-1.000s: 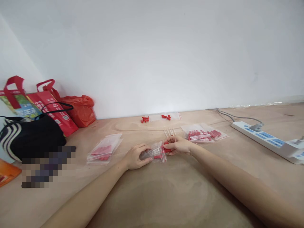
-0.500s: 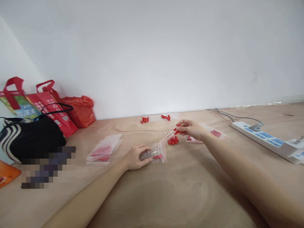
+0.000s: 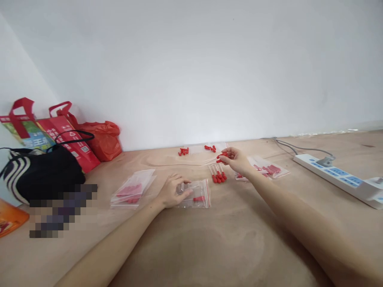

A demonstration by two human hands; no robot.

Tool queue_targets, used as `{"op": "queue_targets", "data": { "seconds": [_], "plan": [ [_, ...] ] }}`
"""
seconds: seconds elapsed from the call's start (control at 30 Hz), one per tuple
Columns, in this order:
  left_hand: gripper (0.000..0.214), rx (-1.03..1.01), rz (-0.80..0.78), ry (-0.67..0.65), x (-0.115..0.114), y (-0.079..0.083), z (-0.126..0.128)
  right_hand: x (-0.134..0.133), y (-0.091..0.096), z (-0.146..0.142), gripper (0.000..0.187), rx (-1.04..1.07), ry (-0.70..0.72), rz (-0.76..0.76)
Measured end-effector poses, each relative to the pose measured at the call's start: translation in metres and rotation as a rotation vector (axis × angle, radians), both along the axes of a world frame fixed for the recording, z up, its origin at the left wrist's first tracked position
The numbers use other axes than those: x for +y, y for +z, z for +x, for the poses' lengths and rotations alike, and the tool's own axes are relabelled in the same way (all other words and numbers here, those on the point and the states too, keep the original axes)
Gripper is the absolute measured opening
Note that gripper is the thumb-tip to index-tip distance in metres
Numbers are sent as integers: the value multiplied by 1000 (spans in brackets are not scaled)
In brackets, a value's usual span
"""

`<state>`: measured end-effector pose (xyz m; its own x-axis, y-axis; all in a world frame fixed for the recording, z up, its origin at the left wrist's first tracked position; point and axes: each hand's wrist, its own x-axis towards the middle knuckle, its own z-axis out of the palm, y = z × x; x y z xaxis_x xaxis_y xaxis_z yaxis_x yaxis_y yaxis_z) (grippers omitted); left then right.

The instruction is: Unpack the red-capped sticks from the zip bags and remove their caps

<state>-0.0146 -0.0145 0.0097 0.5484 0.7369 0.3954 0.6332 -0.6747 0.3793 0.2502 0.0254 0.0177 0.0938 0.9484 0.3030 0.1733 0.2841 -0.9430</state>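
The wooden tabletop (image 3: 209, 247) fills the view. At nine o'clock sits a black striped bag (image 3: 42, 175), with red shopping bags (image 3: 70, 135) behind it at ten. A white power strip (image 3: 338, 175) lies at three. A stack of filled bags (image 3: 133, 189) rests at nine o'clock of the left hand (image 3: 172, 192). The clear zip bag (image 3: 197, 194) lies flat at centre, its left end gripped under the left hand's curled fingers. Loose red caps (image 3: 218, 177) lie at one o'clock of it. The right hand (image 3: 237, 159) hovers over them, arm outstretched, thumb and fingertips pinching the held red caps (image 3: 223, 155).
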Motion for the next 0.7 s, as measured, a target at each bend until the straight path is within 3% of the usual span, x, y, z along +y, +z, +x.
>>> {"op": "queue_targets", "data": {
  "seconds": [0.13,0.27,0.43,0.7],
  "plan": [
    [25,-260,-315,187,18,-1,15,0,-20,-21,22,-166,-97,269],
    [25,-357,-520,249,44,-5,33,-8,-36,-36,16,-526,-101,451],
    [20,-431,-717,218,62,-7,53,-17,-44,-45,23,-784,-19,437],
    [16,-496,-760,203,73,-18,69,-18,-40,-43,41,-751,59,354]
  ]
}}
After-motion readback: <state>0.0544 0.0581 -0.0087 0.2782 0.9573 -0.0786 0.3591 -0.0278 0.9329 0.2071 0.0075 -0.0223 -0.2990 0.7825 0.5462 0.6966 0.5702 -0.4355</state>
